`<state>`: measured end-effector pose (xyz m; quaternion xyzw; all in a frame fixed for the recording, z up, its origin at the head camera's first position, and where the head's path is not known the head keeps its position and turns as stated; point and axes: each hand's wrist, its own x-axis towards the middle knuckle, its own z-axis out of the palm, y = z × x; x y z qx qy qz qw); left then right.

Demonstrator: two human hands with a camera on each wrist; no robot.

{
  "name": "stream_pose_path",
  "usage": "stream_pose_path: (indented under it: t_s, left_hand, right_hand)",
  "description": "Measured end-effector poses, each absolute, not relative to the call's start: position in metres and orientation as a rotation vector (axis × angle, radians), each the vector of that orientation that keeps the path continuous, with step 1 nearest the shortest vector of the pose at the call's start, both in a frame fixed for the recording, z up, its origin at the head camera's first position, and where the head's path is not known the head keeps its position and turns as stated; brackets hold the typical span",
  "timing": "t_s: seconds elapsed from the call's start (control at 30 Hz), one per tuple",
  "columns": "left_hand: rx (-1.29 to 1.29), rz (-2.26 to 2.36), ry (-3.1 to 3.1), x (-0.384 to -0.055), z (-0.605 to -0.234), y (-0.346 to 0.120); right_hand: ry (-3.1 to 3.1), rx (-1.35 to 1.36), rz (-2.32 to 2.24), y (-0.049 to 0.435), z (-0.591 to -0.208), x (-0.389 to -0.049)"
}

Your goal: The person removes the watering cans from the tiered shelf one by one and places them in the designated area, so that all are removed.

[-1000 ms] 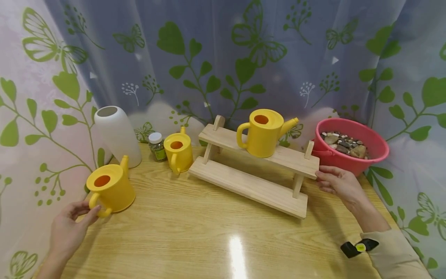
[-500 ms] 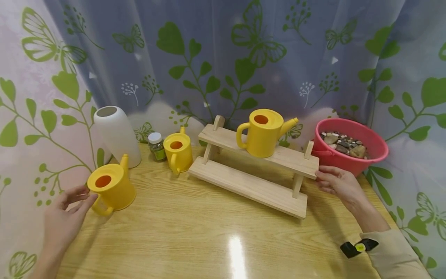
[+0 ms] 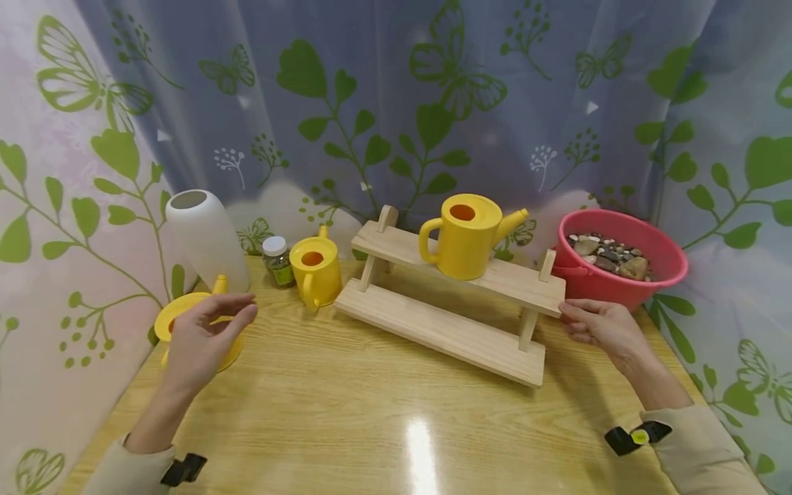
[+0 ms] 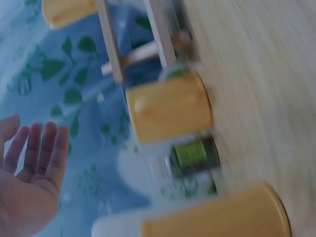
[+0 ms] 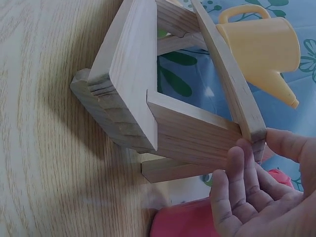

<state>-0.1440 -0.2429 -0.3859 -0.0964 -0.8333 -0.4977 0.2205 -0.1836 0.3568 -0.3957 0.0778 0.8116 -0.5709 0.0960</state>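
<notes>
My left hand (image 3: 201, 344) is in the air in front of the left yellow watering can (image 3: 179, 304), partly covering it. Its fingers are apart from the can and hold nothing, as the left wrist view also shows. At the right, my right hand (image 3: 603, 333) pinches the end of the upper board of a two-step wooden shelf (image 3: 442, 330), thumb above and fingers below. A second yellow watering can (image 3: 467, 240) stands on that upper board, spout to the right. A third yellow watering can (image 3: 322, 275) sits on the table left of the shelf, handle toward me.
A tall white vase (image 3: 213, 240) stands at the back left. Beside it is a small jar (image 3: 280, 265) with a white lid. A pink bucket (image 3: 668, 265) of stones stands behind my right hand. A patterned curtain (image 3: 346, 103) hangs behind the table (image 3: 309, 412).
My left hand has let go of the left watering can's handle and moved rightward across the front of the can. The right hand has stayed on the shelf end.
</notes>
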Motion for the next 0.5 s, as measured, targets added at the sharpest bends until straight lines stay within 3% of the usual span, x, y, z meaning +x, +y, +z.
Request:
stream_pose_path:
  t_s: [0.5]
  left_hand:
    - [-0.515,-1.619,-2.390,-0.203,-0.387,-0.137]
  right_hand:
    - [2.439,0.225,-1.638,0.357,-0.396,-0.185]
